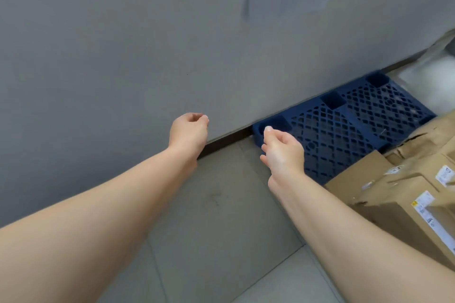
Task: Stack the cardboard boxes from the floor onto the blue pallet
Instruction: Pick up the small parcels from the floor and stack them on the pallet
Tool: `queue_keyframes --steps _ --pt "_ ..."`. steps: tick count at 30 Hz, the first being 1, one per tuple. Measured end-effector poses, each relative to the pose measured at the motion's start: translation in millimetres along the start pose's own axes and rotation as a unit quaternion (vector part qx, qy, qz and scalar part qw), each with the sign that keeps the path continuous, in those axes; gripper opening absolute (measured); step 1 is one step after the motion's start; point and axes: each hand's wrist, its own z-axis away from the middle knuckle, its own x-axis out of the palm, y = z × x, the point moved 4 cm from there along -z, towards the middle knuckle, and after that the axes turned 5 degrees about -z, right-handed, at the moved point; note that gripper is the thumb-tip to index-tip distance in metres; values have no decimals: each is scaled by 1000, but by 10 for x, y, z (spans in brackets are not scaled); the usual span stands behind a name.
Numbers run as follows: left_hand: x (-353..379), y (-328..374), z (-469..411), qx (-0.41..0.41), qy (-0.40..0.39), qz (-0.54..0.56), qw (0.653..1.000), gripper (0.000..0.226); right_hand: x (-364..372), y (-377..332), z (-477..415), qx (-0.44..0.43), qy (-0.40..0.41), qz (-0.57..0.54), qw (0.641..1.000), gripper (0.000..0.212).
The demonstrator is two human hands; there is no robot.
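Two bare arms stretch toward a grey wall (98, 56), each grip empty, the fingers of the left hand (188, 130) and right hand (283, 152) loosely curled in the air. The cardboard boxes (394, 194) lie on the floor (221, 204) low to the right, just beside the right forearm, so the right hand looks the nearer. The nearest box is long and flat, its length running toward the blue pallet (344, 125), a hard plastic lattice set against the wall just beyond the right hand. The board is brown, creased and white-labelled; the floor is pale tile.
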Motion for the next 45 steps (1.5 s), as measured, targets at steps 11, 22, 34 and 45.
queue_keyframes --steps 11,22,34,45 --pt "-1646 -995 -333 -37 98 55 993 13 1436 811 726 3 -87 47 995 19" --pt "-2620 -2121 -463 -131 202 93 966 27 2409 1647 1128 22 -199 119 972 16" --pt "-2982 -3566 -530 -212 268 142 929 13 2882 2795 1209 44 -265 225 937 12" --pt "-3084 -4829 -762 -285 308 120 900 23 3230 4045 1158 83 -302 292 903 14"
